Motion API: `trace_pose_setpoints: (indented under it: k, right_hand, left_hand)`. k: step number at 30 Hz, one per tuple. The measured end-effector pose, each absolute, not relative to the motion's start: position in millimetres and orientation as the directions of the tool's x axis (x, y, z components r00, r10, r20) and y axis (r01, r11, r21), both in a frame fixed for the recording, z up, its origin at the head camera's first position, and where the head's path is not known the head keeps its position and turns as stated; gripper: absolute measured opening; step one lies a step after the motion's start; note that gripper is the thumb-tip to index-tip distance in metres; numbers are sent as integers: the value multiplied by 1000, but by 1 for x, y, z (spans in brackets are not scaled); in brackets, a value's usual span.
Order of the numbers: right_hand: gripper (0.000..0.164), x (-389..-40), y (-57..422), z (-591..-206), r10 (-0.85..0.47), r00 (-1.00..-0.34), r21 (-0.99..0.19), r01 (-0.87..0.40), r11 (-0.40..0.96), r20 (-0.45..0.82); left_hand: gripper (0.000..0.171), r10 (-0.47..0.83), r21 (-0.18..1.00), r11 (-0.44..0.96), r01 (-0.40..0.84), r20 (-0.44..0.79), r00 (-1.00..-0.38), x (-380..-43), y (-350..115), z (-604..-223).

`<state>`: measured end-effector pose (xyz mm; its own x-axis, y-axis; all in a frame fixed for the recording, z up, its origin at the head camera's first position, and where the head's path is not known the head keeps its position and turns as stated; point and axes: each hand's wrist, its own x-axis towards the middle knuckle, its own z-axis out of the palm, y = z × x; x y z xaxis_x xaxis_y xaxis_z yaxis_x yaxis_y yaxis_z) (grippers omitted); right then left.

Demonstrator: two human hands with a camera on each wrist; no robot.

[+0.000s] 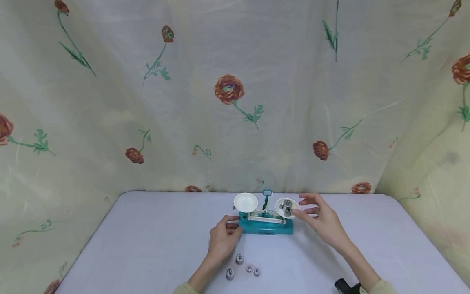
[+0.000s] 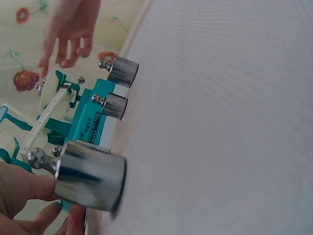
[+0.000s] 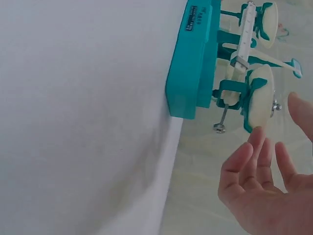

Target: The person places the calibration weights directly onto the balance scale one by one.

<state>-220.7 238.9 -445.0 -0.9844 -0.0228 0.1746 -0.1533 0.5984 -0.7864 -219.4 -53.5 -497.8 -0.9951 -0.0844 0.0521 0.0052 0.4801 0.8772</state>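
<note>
A teal balance scale [image 1: 266,228] with two white pans stands on the table. My left hand [image 1: 223,239] holds the left end of its base, fingers bent at the side and thumb by the front corner. The left pan [image 1: 245,202] bears nothing visible. On the right pan [image 1: 280,203] sit several metal weights [image 1: 288,203] with knobs. My right hand [image 1: 327,222] is at the right pan's outer edge, its fingers spread and loosely bent. In the right wrist view, a fingertip [image 3: 257,131] is at the rim of that pan; nothing shows between thumb and fingers.
Several more knobbed metal weights, among them a larger one [image 1: 230,274] and a small one [image 1: 249,268], stand on the white table [image 1: 154,245] in front of the scale. A black object [image 1: 345,286] shows beside the right forearm. Floral cloth [image 1: 183,102] hangs behind.
</note>
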Motion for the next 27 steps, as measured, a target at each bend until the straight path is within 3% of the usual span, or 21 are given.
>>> trace_pose_setpoints:
  k: [9,18,27]
  right_hand:
    - [75,-226,246,-458,-104,-995,-876,-42,480,-8]
    - [84,-227,248,-468,-160,-985,-906,-8,424,-66]
    - [77,-227,243,-475,-175,-977,-901,33,432,-120]
  left_hand:
    - [32,-89,874,485,-3,46,-995,-219,-53,-499]
    - [32,-81,878,479,0,44,-996,-218,-54,-498]
    - [37,-81,877,480,-23,18,-997,-219,-54,-494]
